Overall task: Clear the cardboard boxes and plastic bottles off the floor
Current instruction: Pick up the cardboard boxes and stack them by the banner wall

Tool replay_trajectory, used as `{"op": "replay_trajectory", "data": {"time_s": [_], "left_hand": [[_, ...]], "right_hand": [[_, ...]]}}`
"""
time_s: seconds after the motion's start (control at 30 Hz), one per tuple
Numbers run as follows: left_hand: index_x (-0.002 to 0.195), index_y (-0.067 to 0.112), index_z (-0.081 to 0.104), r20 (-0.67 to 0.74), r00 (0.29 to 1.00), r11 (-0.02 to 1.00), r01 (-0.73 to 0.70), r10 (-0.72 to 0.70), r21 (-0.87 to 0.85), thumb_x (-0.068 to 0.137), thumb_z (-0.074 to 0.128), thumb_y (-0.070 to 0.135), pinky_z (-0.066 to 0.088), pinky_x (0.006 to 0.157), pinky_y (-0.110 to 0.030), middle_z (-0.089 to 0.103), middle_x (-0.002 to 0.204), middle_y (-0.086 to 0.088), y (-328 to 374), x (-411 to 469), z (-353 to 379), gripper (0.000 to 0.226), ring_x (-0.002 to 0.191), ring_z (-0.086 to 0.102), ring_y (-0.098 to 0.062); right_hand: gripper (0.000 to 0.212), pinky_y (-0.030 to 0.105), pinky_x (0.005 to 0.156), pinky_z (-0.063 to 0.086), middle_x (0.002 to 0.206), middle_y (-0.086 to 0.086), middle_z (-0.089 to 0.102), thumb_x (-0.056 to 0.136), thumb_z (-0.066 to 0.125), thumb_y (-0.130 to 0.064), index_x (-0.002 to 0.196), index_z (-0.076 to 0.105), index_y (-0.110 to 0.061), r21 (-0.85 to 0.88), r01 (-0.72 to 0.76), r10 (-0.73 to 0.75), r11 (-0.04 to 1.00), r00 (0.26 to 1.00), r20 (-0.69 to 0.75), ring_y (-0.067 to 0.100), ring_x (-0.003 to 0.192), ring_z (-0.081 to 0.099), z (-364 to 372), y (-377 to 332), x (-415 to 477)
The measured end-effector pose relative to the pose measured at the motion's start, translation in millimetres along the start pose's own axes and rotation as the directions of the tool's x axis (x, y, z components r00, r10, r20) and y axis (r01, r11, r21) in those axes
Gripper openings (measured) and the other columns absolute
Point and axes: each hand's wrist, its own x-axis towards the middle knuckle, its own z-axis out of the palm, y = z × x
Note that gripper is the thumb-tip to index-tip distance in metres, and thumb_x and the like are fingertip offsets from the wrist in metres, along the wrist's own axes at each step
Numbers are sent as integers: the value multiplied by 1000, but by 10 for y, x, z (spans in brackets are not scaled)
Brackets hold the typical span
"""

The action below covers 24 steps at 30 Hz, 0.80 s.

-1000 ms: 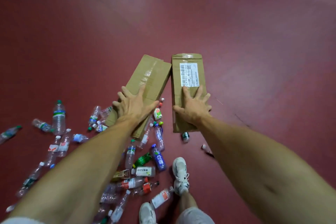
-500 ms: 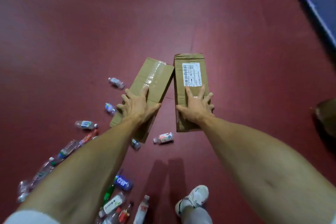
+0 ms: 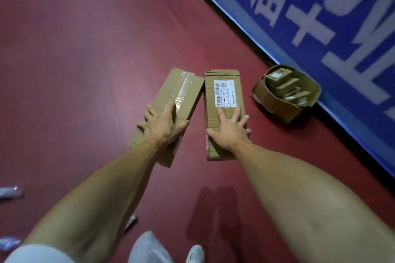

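Clamping taped box (image 3: 181,92) and labelled box (image 3: 224,94), fingers (image 3: 221,114) spread over their near halves.

The dark red floor (image 3: 85,60) carries an open cardboard box (image 3: 275,105) at the far right, packed with smaller boxes (image 3: 284,85), just beside a blue banner (image 3: 320,28). Blurred plastic bottles (image 3: 9,191) lie at the near left edge. A white shoe (image 3: 195,253) stands nearest.

Mid-frame we see two long brown boxes nearly touching: taped box (image 3: 179,96) slanted, labelled box (image 3: 222,92) straight. Right, an open carton (image 3: 273,107) holds smaller boxes (image 3: 282,86); blurred bottles (image 3: 9,191) lie lower left.
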Motion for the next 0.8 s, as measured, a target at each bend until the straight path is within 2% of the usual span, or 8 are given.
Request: {"op": "replay_trajectory", "data": {"time_s": [0.13,0.3,0.5,0.8], "left_hand": [[138,46,28,38,990,990,-140,139,17,76,52,83,34,97,-66,30,142,-26,693,563,102,76,121,39,-42],[138,46,26,82,963,962,-263,257,69,73,44,90,38,95,-65,31,140,-24,1349,1455,264,81,117,41,-41],[137,48,23,99,928,929,-365,359,52,74,44,89,40,92,-64,33,138,-25,1896,2658,235,78,115,42,-42],[145,47,20,170,839,840,-535,516,88,73,37,92,40,91,-60,35,130,-22,2846,3713,-24,87,113,43,-41]], "right_hand": [[91,64,109,24,162,17,-22,87,56,-64,156,-1,-45,32,-132,133,991,990,-39,52,146,-8,-347,380,414],[91,64,110,24,163,17,-21,87,55,-66,156,-1,-45,59,-262,265,963,963,-55,53,146,-7,-677,620,1157],[90,65,111,21,163,15,-21,88,57,-64,156,2,-45,130,-355,368,926,926,-88,52,147,-8,-1152,538,2204],[89,65,109,23,163,12,-21,87,58,-65,155,4,-48,238,-480,511,844,855,-87,51,147,-6,-1701,735,3029]]}}
